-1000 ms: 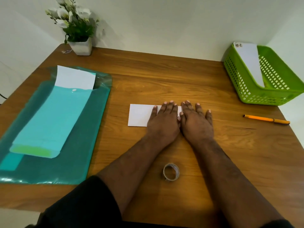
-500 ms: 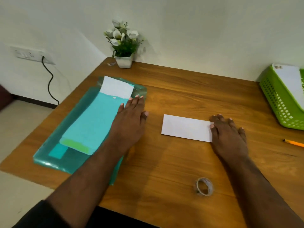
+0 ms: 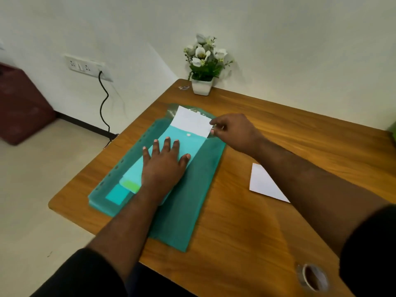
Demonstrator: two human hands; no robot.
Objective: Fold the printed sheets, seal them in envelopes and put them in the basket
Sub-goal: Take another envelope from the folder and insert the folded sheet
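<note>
The right hand [image 3: 232, 131] has left the folded sheet [image 3: 262, 183] and crossed over to the white paper [image 3: 191, 122] that sticks out of the light blue pouch [image 3: 171, 153]. Its fingers pinch the paper's right corner. The left hand [image 3: 164, 166] now lies flat on the pouch with fingers spread, holding nothing. The pouch sits on a green folder [image 3: 192, 189]. The folded sheet lies alone on the wooden table [image 3: 278, 129], partly hidden by the right arm. A tape roll [image 3: 311, 277] sits near the front edge, a flower pot [image 3: 202, 86] at the back corner.
</note>
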